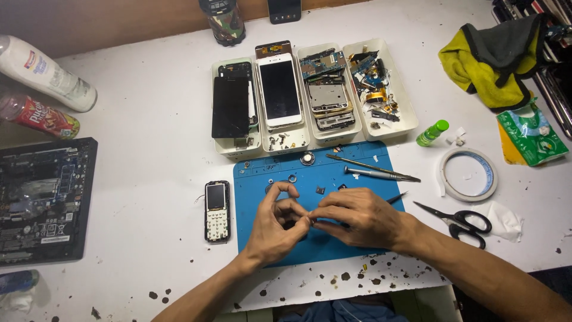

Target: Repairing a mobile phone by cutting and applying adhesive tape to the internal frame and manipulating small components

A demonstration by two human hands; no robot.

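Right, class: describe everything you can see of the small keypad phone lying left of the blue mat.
The small keypad phone lies flat and face up on the white table, just left of the blue mat. It looks stripped of its outer shell: dark frame, small screen above, pale keypad below. Nothing touches it; both hands are on the mat.

We see a small keypad phone (217, 211) with a dark screen lying just left of the blue mat. In the white trays behind it rest a black screen panel (230, 107) and a white smartphone (280, 90) with a pale blank screen. At far left lie a white labelled bottle (47, 74) and a red snack tube (39, 116). At far right sits a green tissue packet (531, 135).
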